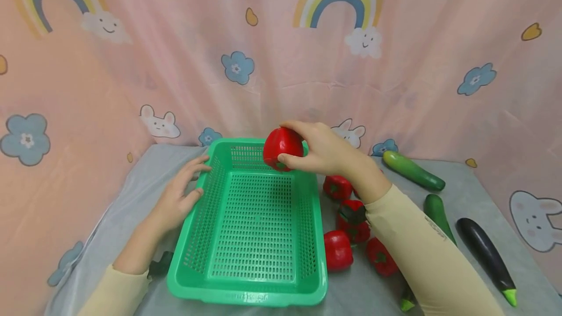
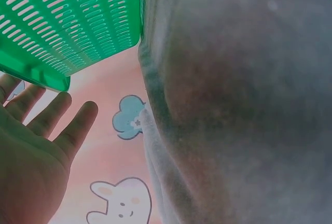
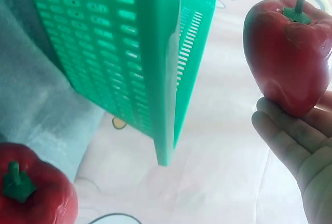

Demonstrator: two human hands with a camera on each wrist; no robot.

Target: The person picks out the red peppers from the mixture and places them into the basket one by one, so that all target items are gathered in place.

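Observation:
A red bell pepper (image 1: 283, 148) is held in my right hand (image 1: 322, 150) over the far right part of a green plastic basket (image 1: 248, 298). In the right wrist view the same pepper (image 3: 290, 53) shows its green stem, with fingers (image 3: 285, 136) beneath its narrow end. The basket has slotted walls and floor, with nothing lying in it. At its left rim is my left hand (image 1: 177, 196), fingers spread and fairly straight; in the left wrist view the fingers (image 2: 78, 128) are by the rim, and whether they touch it I cannot tell.
Several red bell peppers (image 1: 338, 251) lie right of the basket, partly under my right arm. Farther right are two green cucumber-like vegetables (image 1: 412, 170) and a dark eggplant (image 1: 483, 252). Grey cloth (image 1: 153, 169) covers the table, and a pink patterned curtain (image 1: 281, 91) hangs behind.

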